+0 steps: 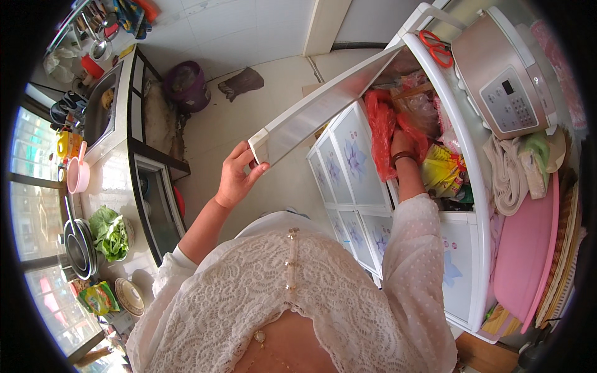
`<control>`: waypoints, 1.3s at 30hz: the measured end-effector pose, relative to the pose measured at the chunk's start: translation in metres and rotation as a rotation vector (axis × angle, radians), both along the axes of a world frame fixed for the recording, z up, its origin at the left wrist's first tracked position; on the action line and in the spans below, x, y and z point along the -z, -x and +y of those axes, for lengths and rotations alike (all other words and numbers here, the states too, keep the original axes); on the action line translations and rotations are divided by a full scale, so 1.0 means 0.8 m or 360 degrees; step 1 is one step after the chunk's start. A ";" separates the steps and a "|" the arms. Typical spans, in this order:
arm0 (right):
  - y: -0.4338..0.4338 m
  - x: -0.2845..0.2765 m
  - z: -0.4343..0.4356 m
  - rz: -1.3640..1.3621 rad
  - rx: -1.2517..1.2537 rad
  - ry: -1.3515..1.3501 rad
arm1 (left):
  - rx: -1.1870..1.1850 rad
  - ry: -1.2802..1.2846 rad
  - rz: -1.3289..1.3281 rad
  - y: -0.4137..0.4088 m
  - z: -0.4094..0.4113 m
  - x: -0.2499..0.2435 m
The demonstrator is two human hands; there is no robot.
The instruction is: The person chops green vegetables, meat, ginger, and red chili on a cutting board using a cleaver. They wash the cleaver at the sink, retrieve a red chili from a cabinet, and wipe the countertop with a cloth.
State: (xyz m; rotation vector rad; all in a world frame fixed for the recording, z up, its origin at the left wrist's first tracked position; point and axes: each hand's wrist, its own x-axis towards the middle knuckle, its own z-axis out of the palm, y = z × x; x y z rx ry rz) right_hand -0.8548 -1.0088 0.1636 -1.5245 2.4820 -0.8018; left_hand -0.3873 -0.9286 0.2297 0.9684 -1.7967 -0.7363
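Note:
My left hand (pixel 240 175) grips the free corner of a white-framed cabinet door (pixel 322 109), thumb on one side and fingers behind it. The door stands swung out from a white storage cabinet (pixel 459 265) with blue flower prints. My right hand (pixel 404 142), a dark bangle at its wrist, reaches into the open compartment among red plastic bags (pixel 380 135). Red plastic covers its fingers, so their grip is hidden. One red bag hangs over the compartment's front edge. Close to the right wrist lies a yellow printed plastic bag (pixel 440 172); clear plastic bags (pixel 415 109) fill the back.
On the cabinet top are a rice cooker (pixel 501 74), red-handled scissors (pixel 436 48), a folded cloth strip (pixel 506 175) and a pink basin (pixel 524 261). A counter (pixel 100 191) at left bears leafy greens (pixel 109 233) and stacked pans (pixel 79 249). A purple bucket (pixel 189 88) stands on the floor.

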 end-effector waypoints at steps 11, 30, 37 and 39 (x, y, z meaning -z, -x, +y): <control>0.008 0.009 0.010 0.0280 -0.0076 -0.0039 | 0.0005 -0.0033 -0.0068 0.002 0.003 -0.001; 0.023 0.019 0.019 0.0164 -0.0291 -0.0139 | 0.0040 -0.0058 -0.0070 -0.005 0.004 0.000; 0.043 0.007 0.029 -0.0555 -0.0188 0.0220 | 0.0043 -0.0058 -0.0053 -0.003 0.006 0.000; 0.040 -0.005 0.032 -0.0821 -0.0085 0.0272 | 0.0055 -0.0056 -0.0050 -0.002 0.005 0.002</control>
